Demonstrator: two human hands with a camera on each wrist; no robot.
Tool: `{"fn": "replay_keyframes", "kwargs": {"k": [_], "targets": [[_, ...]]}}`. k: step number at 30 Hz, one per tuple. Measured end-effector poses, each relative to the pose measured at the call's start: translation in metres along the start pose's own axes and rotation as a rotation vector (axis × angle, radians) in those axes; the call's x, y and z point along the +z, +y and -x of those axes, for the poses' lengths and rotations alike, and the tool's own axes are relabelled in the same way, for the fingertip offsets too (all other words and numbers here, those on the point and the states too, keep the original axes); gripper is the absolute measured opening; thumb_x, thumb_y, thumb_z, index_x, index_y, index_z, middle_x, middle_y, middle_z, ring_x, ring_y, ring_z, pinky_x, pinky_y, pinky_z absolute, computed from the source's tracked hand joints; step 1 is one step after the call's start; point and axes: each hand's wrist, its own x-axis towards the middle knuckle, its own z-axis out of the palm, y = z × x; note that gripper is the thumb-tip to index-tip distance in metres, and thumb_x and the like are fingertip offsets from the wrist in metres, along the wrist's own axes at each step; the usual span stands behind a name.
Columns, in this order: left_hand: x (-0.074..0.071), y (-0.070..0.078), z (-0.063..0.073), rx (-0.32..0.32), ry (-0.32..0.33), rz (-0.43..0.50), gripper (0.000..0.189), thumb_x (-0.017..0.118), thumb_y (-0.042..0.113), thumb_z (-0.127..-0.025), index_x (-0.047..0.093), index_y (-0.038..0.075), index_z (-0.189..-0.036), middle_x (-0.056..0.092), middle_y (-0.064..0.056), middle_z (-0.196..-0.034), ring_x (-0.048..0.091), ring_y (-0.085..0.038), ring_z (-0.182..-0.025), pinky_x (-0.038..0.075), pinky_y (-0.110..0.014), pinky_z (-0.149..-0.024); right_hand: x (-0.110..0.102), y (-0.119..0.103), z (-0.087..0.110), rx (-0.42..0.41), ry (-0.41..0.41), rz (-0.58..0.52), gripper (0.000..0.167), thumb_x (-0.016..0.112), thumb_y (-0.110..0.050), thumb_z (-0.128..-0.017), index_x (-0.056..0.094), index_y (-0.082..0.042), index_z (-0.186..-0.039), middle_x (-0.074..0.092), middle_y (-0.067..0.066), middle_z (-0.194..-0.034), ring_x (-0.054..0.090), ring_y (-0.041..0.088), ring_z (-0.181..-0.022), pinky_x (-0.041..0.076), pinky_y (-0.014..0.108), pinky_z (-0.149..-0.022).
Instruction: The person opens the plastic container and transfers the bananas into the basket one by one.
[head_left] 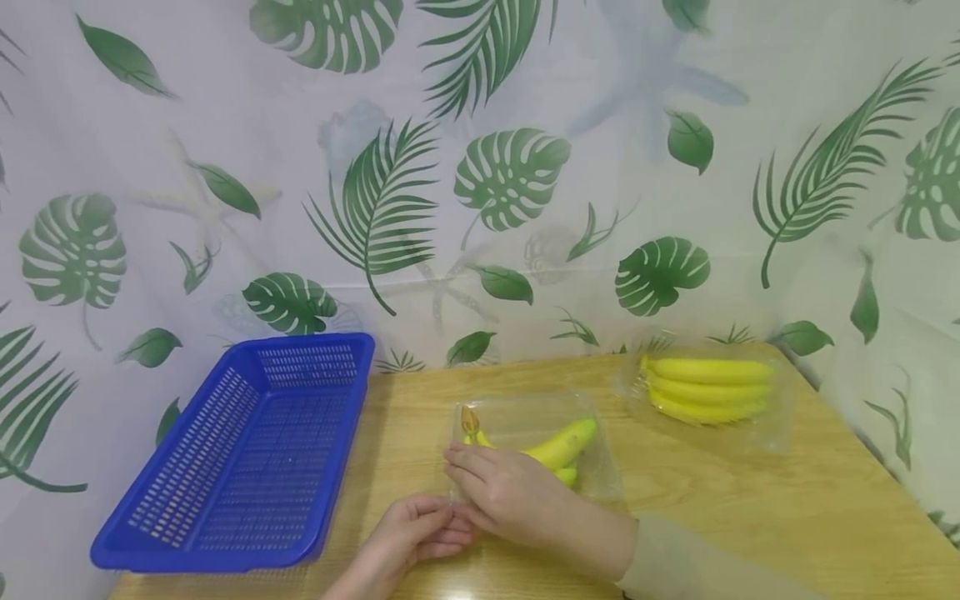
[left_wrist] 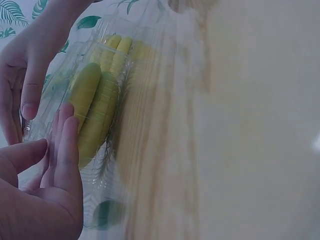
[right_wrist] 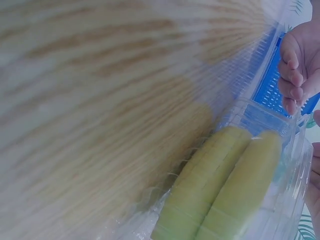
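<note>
A clear plastic box (head_left: 536, 406) with yellow bananas (head_left: 558, 448) inside lies in front of me on the table. My left hand (head_left: 423, 532), palm turned up with fingers bent, pinches the near left corner of this box between thumb and fingers. Over the box's left side lies my right hand (head_left: 517, 497), its fingers straight and pressing on the plastic, hiding part of the bananas. In the left wrist view both hands meet the box's end, the right hand (left_wrist: 35, 65) above the left hand (left_wrist: 50, 185). The right wrist view shows the bananas (right_wrist: 220, 185) through the clear wall.
A blue plastic basket (head_left: 327, 467) with slotted walls stands on the left of the wooden table (head_left: 697, 508). At the back right, a second clear box (head_left: 780, 429) holds several bananas (head_left: 708, 390). A leaf-patterned cloth (head_left: 585, 275) hangs behind the table.
</note>
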Motion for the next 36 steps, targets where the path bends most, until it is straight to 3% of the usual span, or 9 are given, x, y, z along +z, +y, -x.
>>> {"fn": "replay_keyframes", "kwargs": {"k": [9,15,19,24,30,36], "targets": [[0.001,0.000,0.002,-0.012,0.003,0.012,0.038,0.057,0.015,-0.110,0.062,-0.014,-0.133,0.082,-0.005,-0.108,0.079,-0.011,-0.098,0.066,-0.028,-0.093,-0.011,0.004,0.004,0.034,-0.069,0.005,0.050,0.084,-0.037,-0.089,0.074,-0.005,-0.127,0.074,0.009,-0.137,0.072,0.020,-0.126,0.061,0.029,-0.105],[0.002,-0.002,0.002,0.011,-0.053,0.044,0.032,0.055,0.014,-0.110,0.064,-0.010,-0.130,0.081,0.001,-0.103,0.078,-0.009,-0.097,0.066,-0.025,-0.090,-0.020,0.007,0.009,0.058,-0.108,0.009,0.055,0.083,-0.041,-0.091,0.072,-0.004,-0.130,0.073,0.011,-0.137,0.072,0.021,-0.125,0.062,0.031,-0.105],[0.006,-0.005,0.001,0.017,-0.089,0.054,0.033,0.053,0.013,-0.111,0.062,-0.012,-0.130,0.080,0.001,-0.102,0.078,-0.010,-0.096,0.066,-0.025,-0.089,-0.025,0.009,0.013,0.085,-0.135,0.001,0.054,0.082,-0.041,-0.092,0.072,-0.005,-0.131,0.072,0.010,-0.139,0.071,0.022,-0.127,0.062,0.033,-0.104],[0.012,-0.009,0.000,-0.008,-0.081,0.050,0.039,0.055,0.016,-0.109,0.059,-0.016,-0.131,0.079,-0.001,-0.104,0.078,-0.010,-0.095,0.066,-0.027,-0.090,-0.029,0.011,0.017,0.107,-0.181,-0.018,0.055,0.080,-0.040,-0.094,0.070,-0.004,-0.135,0.070,0.011,-0.143,0.070,0.023,-0.129,0.061,0.036,-0.107],[0.020,-0.013,-0.001,-0.062,-0.093,0.030,0.039,0.054,0.017,-0.110,0.061,-0.015,-0.130,0.080,-0.005,-0.104,0.077,-0.011,-0.095,0.066,-0.030,-0.093,-0.033,0.014,0.026,0.085,-0.121,0.000,0.058,0.085,-0.040,-0.089,0.071,-0.002,-0.131,0.073,0.012,-0.137,0.072,0.024,-0.123,0.063,0.036,-0.102],[0.025,-0.016,-0.005,-0.061,-0.104,0.014,0.041,0.055,0.019,-0.109,0.061,-0.015,-0.130,0.081,-0.008,-0.106,0.077,-0.012,-0.095,0.066,-0.032,-0.095,-0.037,0.022,0.035,0.089,-0.074,0.004,0.059,0.087,-0.036,-0.086,0.071,-0.001,-0.131,0.074,0.013,-0.134,0.074,0.025,-0.120,0.065,0.038,-0.098]]}}
